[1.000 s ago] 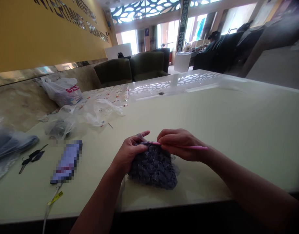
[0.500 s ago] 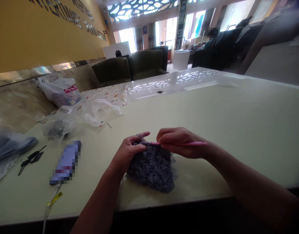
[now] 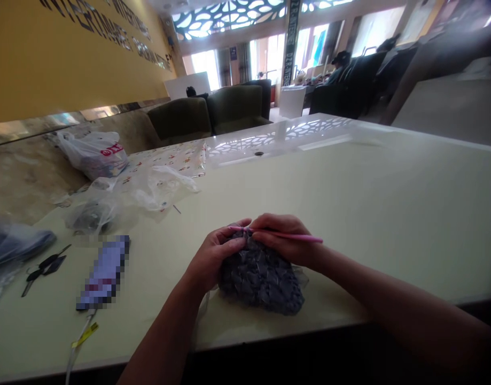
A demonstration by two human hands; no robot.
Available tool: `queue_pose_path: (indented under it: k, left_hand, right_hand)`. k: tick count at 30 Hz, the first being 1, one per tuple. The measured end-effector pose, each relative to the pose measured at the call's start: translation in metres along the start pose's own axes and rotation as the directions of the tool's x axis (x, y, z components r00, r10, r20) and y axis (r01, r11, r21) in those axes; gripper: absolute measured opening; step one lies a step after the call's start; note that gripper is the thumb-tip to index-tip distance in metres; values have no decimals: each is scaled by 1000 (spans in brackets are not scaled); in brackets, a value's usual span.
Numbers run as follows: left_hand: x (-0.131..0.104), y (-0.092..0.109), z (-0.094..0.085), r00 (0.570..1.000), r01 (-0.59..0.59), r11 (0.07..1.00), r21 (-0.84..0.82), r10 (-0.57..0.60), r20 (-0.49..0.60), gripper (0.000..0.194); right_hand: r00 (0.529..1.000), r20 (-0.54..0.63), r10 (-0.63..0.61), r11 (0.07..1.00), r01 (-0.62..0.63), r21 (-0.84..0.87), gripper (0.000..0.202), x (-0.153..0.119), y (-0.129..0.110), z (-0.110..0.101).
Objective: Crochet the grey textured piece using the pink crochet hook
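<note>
A: Starting with the head view, where is the work?

B: The ruffled gray crochet piece (image 3: 263,283) is near the front edge of the pale tabletop (image 3: 369,198), below and between the hands. The left hand (image 3: 211,254) has its thumb and fingers closed on the piece's upper left edge

A: And the other one?

B: The right hand (image 3: 281,232) grips a pink crochet hook (image 3: 307,237), fingers bunched close to the piece. The shaft lies across the top edge, its tip near the left fingers and its back end out past the right hand

A: What could go wrong there?

B: I'd say the tip could slip out of a loop or snag the sheer material, if the hook turns or the left pinch slackens. I can't tell which loop it is in, because fingers and dark folds crowd that spot

A: Anything lower down?

B: The body of the piece hangs away from the pinch, so its weight could tug the top edge askew. A translucent strip (image 3: 204,307) beside the left forearm might catch under that arm and pull tight

A: The white cable (image 3: 69,358)?

B: It's well apart from the hook, so a smaller worry, though a wide sweep of the left arm could drag it
</note>
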State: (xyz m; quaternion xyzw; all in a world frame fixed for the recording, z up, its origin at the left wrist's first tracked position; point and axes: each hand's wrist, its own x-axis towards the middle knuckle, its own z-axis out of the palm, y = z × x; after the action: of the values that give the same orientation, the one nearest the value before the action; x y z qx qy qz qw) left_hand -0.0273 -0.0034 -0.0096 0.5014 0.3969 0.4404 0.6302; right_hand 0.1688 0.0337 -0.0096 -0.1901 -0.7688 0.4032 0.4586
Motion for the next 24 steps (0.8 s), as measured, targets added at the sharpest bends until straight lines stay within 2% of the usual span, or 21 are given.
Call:
queue_pose_path:
  k: [2,4,6,7,8,10,12,14,16,18,20,22,24]
  left_hand:
    - [0,6,-6,994,-88,953,291,102,-31,32]
    - [0,10,-13,961,-109,834,541,228,-158,38]
    - [1,11,-18,902,-107,795,596,330,-278,44]
    - [1,10,-19,887,-132,826,548,345,-306,48]
    - [1,8,-18,891,-173,874,455,336,-306,55]
    - [1,4,-13,934,-219,958,185,261,-244,77]
    - [1,1,-5,972,-163,986,-33,155,-175,96]
    - [-1,0,3,983,-101,988,-116,81,-162,102]
    - [-2,0,9,980,-78,990,-119,55,-190,100]
    - [-3,0,13,976,-79,992,-96,57,-211,97]
    - [-3,-1,17,965,-112,993,-41,99,-242,94]
    - [-3,-3,21,944,-160,987,21,159,-289,91]
    - [-4,-4,24,930,-160,987,19,158,-331,88]
  right_hand:
    - [996,-46,70,996,-67,64,10,2,-3,-7]
    - [991,-79,112,989,-104,105,12,4,-5,-14]
    - [987,-102,124,986,-111,127,14,6,-7,-19]
    - [987,-105,123,986,-109,125,14,6,-7,-18]
    - [988,-101,119,988,-107,113,14,6,-7,-17]
    - [991,-78,108,992,-103,67,13,4,-7,-10]
    - [995,-49,84,996,-83,22,12,1,-5,-3]
    - [999,-21,43,999,-43,-16,12,-2,-2,2]
    - [1000,11,-24,996,24,-81,13,-4,2,4]
    - [991,54,-121,963,130,-235,16,-4,6,2]
    - [967,107,-233,836,255,-485,20,-3,8,1]
    - [933,147,-327,613,328,-719,24,-3,9,2]
    - [901,161,-403,418,338,-843,25,-3,7,5]
